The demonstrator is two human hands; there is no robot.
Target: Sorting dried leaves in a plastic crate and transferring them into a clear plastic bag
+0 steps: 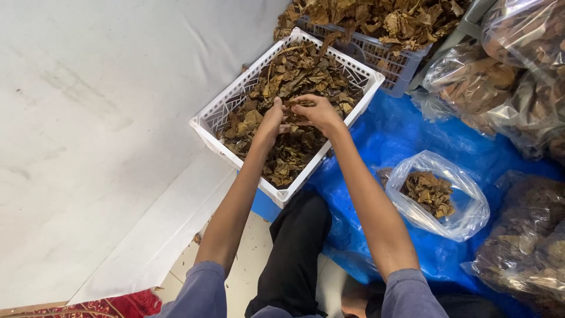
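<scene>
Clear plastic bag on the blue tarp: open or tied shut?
Open. The clear plastic bag has its mouth spread wide, showing a small pile of dried leaves inside; no knot visible.

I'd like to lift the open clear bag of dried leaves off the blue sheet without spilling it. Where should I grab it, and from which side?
Probably by the rolled-down rim of the clear bag, from above. Its mouth gapes upward and the dried leaves lie loose in the bottom, so gathering the rim closes it. The soft film sides give no firm hold. The blue sheet around it looks free on the near side.
</scene>
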